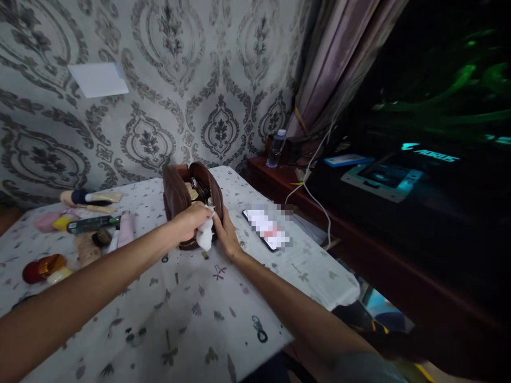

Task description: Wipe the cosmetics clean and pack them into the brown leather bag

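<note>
A brown leather pouch (178, 194) stands open on the table with small items showing inside its mouth. My left hand (191, 221) is closed on a white tissue (205, 236) and presses it against the pouch's near side. My right hand (227, 234) rests against the pouch's front right, steadying it, fingers wrapped on its lower edge.
A white floral tablecloth (191, 314) covers the table. Cosmetics lie at the left: a dark green tube (92, 224), a pink bottle (125, 229), a red compact (42, 267), a brush (90, 198). A phone (266, 230) lies right of the pouch. A dark desk with a water bottle (276, 148) and cables stands to the right.
</note>
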Available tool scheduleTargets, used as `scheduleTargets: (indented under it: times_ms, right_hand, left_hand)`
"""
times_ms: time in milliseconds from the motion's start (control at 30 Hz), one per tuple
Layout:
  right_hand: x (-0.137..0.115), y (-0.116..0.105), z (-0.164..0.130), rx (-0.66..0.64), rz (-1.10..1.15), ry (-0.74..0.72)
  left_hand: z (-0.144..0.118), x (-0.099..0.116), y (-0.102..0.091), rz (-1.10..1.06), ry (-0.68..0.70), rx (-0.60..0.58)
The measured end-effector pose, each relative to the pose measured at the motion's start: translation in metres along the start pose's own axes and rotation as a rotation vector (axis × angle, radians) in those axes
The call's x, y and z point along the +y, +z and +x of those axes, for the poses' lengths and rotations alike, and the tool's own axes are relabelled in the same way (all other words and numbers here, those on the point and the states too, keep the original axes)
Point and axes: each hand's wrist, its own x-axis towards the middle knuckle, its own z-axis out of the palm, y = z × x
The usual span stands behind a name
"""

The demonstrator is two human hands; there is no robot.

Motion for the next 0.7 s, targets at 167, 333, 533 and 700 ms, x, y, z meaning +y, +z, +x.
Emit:
scheduleTargets:
  times_ms: [167, 333, 533, 700]
  right_hand:
    - [0.0048, 0.0016, -0.0024, -0.011, -0.025, 0.021]
    - [0.0073, 0.0037, -0.0037, -0.009, -0.029, 0.025]
    - [0.0058, 0.0034, -0.0062, 0.013, -0.007, 0.034]
    - [0.0025, 0.0024, -0.0075, 0.034, -0.007, 0.079]
  left_hand:
    - [0.0018, 0.0082, 0.0033, 0.059, -0.110, -0.012]
    - [-0.0014, 0.0070, 0.0068, 0.045, -0.099, 0.013]
    - [-0.0033, 0.0071, 0.0073, 0.051, -0.068, 0.023]
    - [-0.0074, 0.0109, 0.0070, 0.096, 0.000, 0.031]
